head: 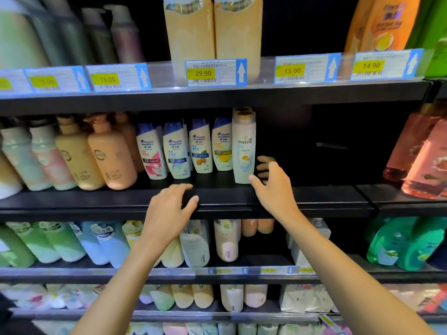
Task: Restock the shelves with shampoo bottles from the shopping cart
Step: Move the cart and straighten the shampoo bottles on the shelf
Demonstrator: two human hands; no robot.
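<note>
On the middle shelf (pixel 96 201), four Head & Shoulders bottles (pixel 177 151) stand in a row. Below them, the left hand (pixel 169 209) rests on the shelf's front edge, fingers loosely bent and grasping nothing. The Pantene bottle (pixel 243 146) stands upright just right of the row. The right hand (pixel 273 187) is beside it, fingers spread and released, with the thumb at the bottle's base. Pink bottles (pixel 420 160) stand far right.
</note>
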